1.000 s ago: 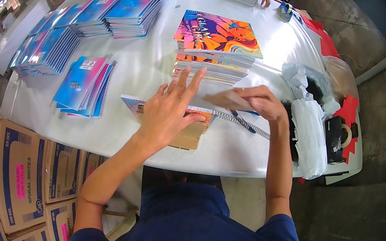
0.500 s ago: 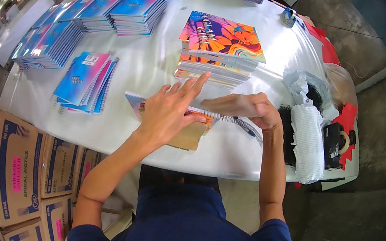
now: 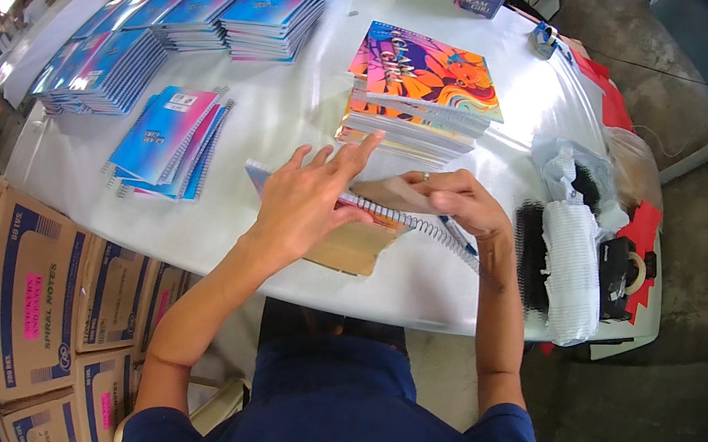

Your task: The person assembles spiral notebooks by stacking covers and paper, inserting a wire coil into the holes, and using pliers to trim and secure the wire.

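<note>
A spiral notebook (image 3: 257,174) stands on its edge near the table's front, bound edge up. My left hand (image 3: 307,200) grips it, thumb on the near side and fingers over the far side. A clear-looking wire coil (image 3: 439,232) runs along the top edge, and its free end sticks out to the right. My right hand (image 3: 457,202) is beside the coil, fingers stretched leftward along it and smeared by motion; a ring shows on one finger. A brown cardboard sheet (image 3: 348,249) faces me below my left hand. Behind stands a stack of orange and purple notebooks (image 3: 435,78).
Blue and pink notebooks lie in a small pile (image 3: 160,137) and in taller stacks (image 3: 266,11) at left. On the right are black coils (image 3: 530,252), a white wrapped bundle (image 3: 571,272) and a tape roll (image 3: 635,274). Cartons (image 3: 32,292) stand at lower left.
The view has shifted slightly, so the tabletop things appear further right. My right hand has turned, its fingers now lower along the coil. My left hand keeps its grip on the notebook.
</note>
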The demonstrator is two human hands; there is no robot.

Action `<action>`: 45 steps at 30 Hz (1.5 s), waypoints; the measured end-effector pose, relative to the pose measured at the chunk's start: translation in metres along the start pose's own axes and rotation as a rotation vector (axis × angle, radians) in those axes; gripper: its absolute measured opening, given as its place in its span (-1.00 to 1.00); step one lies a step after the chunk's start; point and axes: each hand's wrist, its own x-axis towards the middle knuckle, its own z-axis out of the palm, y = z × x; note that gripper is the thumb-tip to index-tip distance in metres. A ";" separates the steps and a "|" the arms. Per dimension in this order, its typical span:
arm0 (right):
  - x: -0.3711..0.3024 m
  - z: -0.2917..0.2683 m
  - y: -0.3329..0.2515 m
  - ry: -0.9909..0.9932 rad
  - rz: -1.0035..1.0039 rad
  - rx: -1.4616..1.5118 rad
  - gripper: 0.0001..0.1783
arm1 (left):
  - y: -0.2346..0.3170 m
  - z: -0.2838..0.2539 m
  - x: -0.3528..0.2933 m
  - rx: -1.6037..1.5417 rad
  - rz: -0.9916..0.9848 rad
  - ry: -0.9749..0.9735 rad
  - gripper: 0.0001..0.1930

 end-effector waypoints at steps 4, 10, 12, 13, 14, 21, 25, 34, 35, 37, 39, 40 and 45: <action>0.005 0.001 0.013 -0.030 -0.067 0.275 -0.42 | -0.006 -0.005 -0.003 -0.020 -0.041 -0.027 0.06; 0.027 0.009 -0.006 0.034 0.082 -0.304 -0.49 | -0.012 -0.007 -0.006 0.023 -0.073 -0.010 0.07; 0.014 0.011 -0.007 0.030 -0.063 -0.125 -0.53 | -0.011 -0.008 -0.006 -0.011 -0.095 -0.016 0.09; 0.008 0.015 -0.005 0.030 -0.135 -0.019 -0.54 | -0.011 -0.009 -0.007 0.004 -0.097 -0.027 0.09; 0.011 0.013 -0.004 0.013 -0.084 -0.097 -0.56 | -0.012 -0.009 -0.007 0.020 -0.099 -0.039 0.09; 0.016 0.031 -0.031 -0.012 -0.168 -0.274 -0.54 | -0.015 -0.010 -0.008 0.022 -0.107 -0.011 0.18; 0.026 0.016 -0.039 0.040 0.105 -0.376 -0.53 | -0.011 -0.012 -0.003 0.040 -0.186 -0.030 0.22; 0.020 0.024 -0.033 0.112 0.017 -0.415 -0.41 | -0.012 -0.010 -0.006 -0.036 -0.207 -0.004 0.28; 0.024 0.025 -0.035 0.074 0.101 -0.509 -0.41 | -0.013 -0.008 -0.006 -0.042 -0.197 0.004 0.29; 0.033 0.028 -0.046 -0.004 0.270 -0.700 -0.40 | -0.013 -0.008 -0.007 -0.041 -0.200 0.007 0.29; 0.031 0.034 -0.047 -0.015 0.162 -0.627 -0.40 | -0.013 -0.010 -0.006 -0.029 -0.228 -0.002 0.29; 0.025 0.038 -0.040 -0.008 0.088 -0.558 -0.40 | -0.013 -0.010 -0.007 -0.034 -0.220 0.005 0.29; 0.037 0.021 0.001 -0.052 0.119 -0.701 -0.45 | -0.009 -0.014 -0.004 -0.094 -0.241 -0.007 0.29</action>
